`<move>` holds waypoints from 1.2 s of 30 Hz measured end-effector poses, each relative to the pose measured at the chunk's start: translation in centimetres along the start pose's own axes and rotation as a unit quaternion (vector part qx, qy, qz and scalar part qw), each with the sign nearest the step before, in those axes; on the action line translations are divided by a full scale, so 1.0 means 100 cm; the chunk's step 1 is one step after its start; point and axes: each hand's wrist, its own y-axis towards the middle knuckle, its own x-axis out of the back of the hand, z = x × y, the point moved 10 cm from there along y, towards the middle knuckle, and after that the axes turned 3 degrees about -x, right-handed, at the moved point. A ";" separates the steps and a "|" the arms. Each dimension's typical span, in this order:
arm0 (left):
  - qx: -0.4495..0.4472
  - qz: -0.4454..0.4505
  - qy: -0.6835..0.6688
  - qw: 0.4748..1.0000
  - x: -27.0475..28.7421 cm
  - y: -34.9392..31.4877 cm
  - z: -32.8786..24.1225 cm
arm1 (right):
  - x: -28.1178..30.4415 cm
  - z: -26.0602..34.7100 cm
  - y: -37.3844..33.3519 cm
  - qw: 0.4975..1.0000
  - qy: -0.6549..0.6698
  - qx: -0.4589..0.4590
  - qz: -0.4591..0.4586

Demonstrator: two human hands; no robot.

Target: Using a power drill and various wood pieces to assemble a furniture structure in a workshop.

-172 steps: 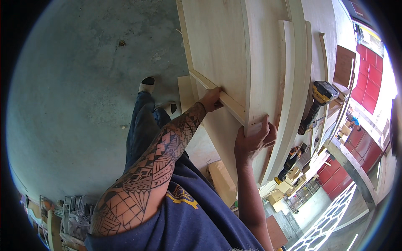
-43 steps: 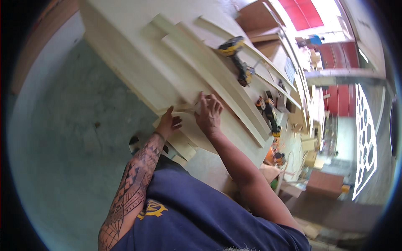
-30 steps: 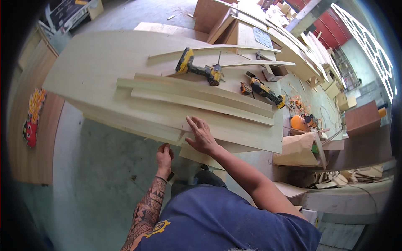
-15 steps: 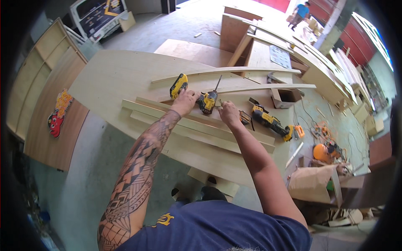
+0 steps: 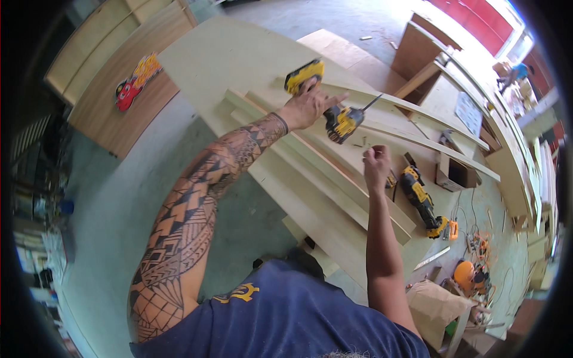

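My left hand [image 5: 303,108] is wrapped round the grip of a yellow and black cordless drill [image 5: 344,123], its index finger stretched out along the tool. The drill's long thin bit points to the far right. Its battery [image 5: 304,75] shows beyond my fingers. My right hand [image 5: 376,162] is closed in a pinch over the wooden panel; what its fingers hold is too small to make out. A few small screws [image 5: 362,142] lie between that hand and the drill. Beside my right wrist another tool [image 5: 391,179] is partly hidden.
Long wood strips [image 5: 334,173] lie along the panel's [image 5: 209,53] near side, others farther back. To the right are a yellow and black power tool [image 5: 421,200], a hollow wooden box [image 5: 456,172] and a hammer [image 5: 446,138]. Cords [image 5: 477,238] lie on the floor; a person [image 5: 518,74] is far right.
The view has swung, so the bench appears shifted right and tilted. My right hand is farther from the drill, pinched above the panel. My left hand stays on the drill.
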 end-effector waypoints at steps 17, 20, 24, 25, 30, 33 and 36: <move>0.397 -0.248 -0.585 0.663 -0.010 -0.498 -0.091 | -0.162 0.017 -0.279 0.788 0.447 -0.347 0.243; 0.442 -0.275 -0.625 0.582 -0.068 -0.563 -0.141 | -0.191 -0.006 -0.329 0.774 0.428 -0.394 0.249; 0.501 -0.308 -0.670 0.454 -0.105 -0.618 -0.177 | -0.209 -0.019 -0.381 0.770 0.384 -0.453 0.232; 0.488 -0.310 -0.688 0.439 -0.112 -0.625 -0.180 | -0.212 -0.018 -0.391 0.768 0.380 -0.459 0.235; 0.462 -0.293 -0.715 0.436 -0.101 -0.639 -0.179 | -0.218 -0.019 -0.402 0.790 0.328 -0.447 0.262; 0.457 -0.268 -0.723 0.444 -0.110 -0.640 -0.183 | -0.215 -0.025 -0.402 0.797 0.307 -0.449 0.262; 0.440 -0.260 -0.738 0.441 -0.124 -0.639 -0.187 | -0.212 -0.029 -0.399 0.802 0.295 -0.452 0.255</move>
